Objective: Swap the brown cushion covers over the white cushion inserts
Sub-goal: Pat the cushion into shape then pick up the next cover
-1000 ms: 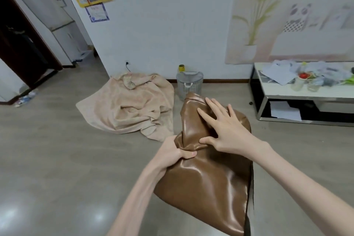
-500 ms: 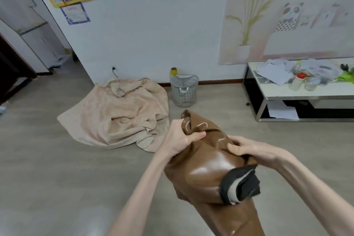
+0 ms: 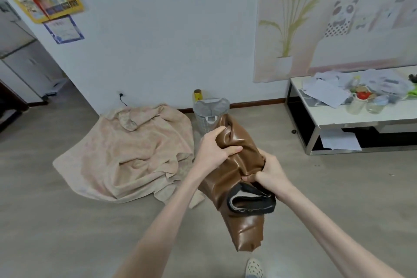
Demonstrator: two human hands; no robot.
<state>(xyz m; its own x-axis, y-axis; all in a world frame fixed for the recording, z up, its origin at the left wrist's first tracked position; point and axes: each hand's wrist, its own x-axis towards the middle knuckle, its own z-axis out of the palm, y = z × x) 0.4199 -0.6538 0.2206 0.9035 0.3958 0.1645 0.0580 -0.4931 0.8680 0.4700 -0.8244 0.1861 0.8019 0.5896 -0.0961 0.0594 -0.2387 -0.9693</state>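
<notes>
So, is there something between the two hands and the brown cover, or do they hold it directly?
Nothing visible stands between. The left hand grips the brown cover near its top, and the right hand grips it lower, just above the dark turned-out edge. No white insert is visible.

White insert hidden inside brown cover [image 3: 234,165]; shoe [image 3: 254,268] cut by bottom edge; tabletop clutter [image 3: 361,95] blurred.
</notes>
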